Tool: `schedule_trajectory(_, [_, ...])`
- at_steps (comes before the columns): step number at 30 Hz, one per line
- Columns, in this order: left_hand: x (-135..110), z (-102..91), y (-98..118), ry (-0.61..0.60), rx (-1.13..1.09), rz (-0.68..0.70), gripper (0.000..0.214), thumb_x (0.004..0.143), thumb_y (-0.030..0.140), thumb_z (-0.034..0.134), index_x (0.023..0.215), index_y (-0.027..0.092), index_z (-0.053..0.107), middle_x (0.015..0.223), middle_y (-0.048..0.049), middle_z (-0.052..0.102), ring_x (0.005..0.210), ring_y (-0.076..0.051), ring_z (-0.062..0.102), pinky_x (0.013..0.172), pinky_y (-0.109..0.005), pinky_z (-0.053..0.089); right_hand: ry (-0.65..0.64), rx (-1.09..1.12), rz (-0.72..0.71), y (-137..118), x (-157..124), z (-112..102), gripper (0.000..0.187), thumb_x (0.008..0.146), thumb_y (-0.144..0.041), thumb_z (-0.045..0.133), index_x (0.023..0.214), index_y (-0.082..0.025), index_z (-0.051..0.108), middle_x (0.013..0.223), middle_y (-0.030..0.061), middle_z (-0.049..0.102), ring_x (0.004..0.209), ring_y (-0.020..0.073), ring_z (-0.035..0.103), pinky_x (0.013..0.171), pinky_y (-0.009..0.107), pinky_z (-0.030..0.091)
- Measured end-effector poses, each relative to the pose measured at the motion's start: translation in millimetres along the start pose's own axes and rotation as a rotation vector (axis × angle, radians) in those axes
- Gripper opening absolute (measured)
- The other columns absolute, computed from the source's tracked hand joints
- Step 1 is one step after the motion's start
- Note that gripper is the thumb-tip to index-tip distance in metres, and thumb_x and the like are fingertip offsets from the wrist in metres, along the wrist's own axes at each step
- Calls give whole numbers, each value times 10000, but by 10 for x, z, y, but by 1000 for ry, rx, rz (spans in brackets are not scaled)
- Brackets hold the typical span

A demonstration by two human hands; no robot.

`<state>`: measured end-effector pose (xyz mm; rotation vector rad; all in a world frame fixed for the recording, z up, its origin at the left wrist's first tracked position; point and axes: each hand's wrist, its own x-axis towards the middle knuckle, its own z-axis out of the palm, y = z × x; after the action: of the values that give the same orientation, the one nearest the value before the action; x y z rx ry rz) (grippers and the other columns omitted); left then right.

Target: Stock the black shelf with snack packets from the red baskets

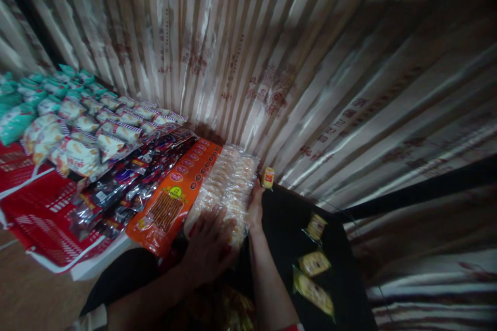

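Two rows of pale, round crackers in clear wrap (233, 170) lie beside a long orange snack packet (174, 191), which pictures brown sticks. My left hand (212, 235) rests on the near end of the crackers, fingers spread. Along their right edge lies my right hand (255, 204), its fingers stretched out against the side and partly hidden. Just past its fingertips stands a small yellow packet (267, 178) on the black surface (279, 222). Both hands look slightly blurred.
Left of the orange packet are dark snack packets (135, 170), white packets (81, 152) and green packets (17, 119), near red-and-white bags (50, 207). Several yellow packets (313, 264) lie at right. A pleated, printed curtain (248, 62) hangs behind.
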<state>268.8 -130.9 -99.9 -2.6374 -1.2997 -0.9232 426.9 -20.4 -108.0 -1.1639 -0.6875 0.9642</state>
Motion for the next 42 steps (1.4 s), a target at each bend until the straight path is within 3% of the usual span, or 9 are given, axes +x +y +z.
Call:
schedule_trajectory(5, [2, -24, -11, -36, 13, 5, 567, 857, 399, 505, 1378, 218, 373, 1444, -113, 358, 1333, -315, 291, 1066, -504, 227, 30, 119, 45, -49, -27, -65, 667, 854, -637, 254, 1393, -251, 328, 1480, 7, 305, 1336, 154, 321, 1101, 375, 271])
schedule_trajectory(10, [7, -34, 3, -32, 18, -7, 571, 855, 426, 507, 1363, 194, 389, 1424, -125, 387, 1328, -309, 305, 1067, -502, 234, 73, 103, -44, -174, -347, -244, 644, 878, -605, 214, 1395, -237, 330, 1474, 23, 320, 1358, 127, 270, 1140, 362, 159])
schedule_trajectory(15, [-8, -54, 23, -5, 58, 11, 547, 877, 415, 478, 1358, 171, 389, 1417, -132, 398, 1330, -292, 314, 1088, -490, 206, 66, 42, 24, -52, -726, -234, 637, 879, -612, 166, 1424, -296, 259, 1496, -13, 258, 1366, 133, 250, 1127, 363, 215])
schedule_trajectory(20, [16, -120, 56, 8, 69, 83, 508, 884, 359, 468, 1362, 211, 382, 1422, -99, 402, 1336, -269, 312, 1095, -489, 206, -1, 78, 16, 72, -769, -115, 678, 868, -624, 240, 1440, -260, 216, 1505, 17, 228, 1355, 160, 284, 1085, 369, 302])
schedule_trajectory(26, [12, -15, 33, 69, 111, 8, 567, 834, 451, 509, 1320, 162, 455, 1403, -143, 418, 1332, -301, 313, 1102, -484, 193, 63, 50, -50, -37, -935, -214, 686, 871, -609, 258, 1429, -211, 252, 1493, 47, 272, 1367, 157, 252, 1121, 375, 200])
schedule_trajectory(31, [-271, 1, 89, 120, 166, 13, 578, 844, 481, 494, 1314, 147, 458, 1397, -174, 414, 1332, -314, 308, 1094, -486, 196, 105, -143, -73, -57, -1421, -372, 693, 866, -600, 280, 1414, -176, 298, 1487, 56, 283, 1371, 172, 244, 1127, 364, 180])
schedule_trajectory(35, [-663, -50, 233, 53, 160, 43, 494, 890, 395, 455, 1350, 220, 415, 1433, -100, 384, 1342, -270, 300, 1105, -439, 188, 108, -311, -53, -17, -1760, -416, 753, 838, -636, 299, 1388, -125, 353, 1467, 84, 323, 1360, 182, 267, 1131, 341, 169])
schedule_trajectory(38, [-841, -53, 275, -30, 156, 80, 464, 906, 325, 427, 1358, 223, 402, 1428, -73, 400, 1333, -243, 321, 1102, -421, 202, 83, -353, -43, -16, -1856, -401, 754, 837, -638, 291, 1379, -121, 370, 1462, 87, 331, 1356, 181, 275, 1127, 330, 182])
schedule_trajectory(42, [-833, -90, 244, -77, 111, 37, 484, 893, 340, 432, 1352, 189, 413, 1433, -91, 388, 1347, -266, 288, 1093, -444, 220, 72, -370, -55, -67, -1911, -396, 695, 837, -613, 332, 1346, -151, 426, 1447, 83, 364, 1335, 192, 313, 1108, 337, 222])
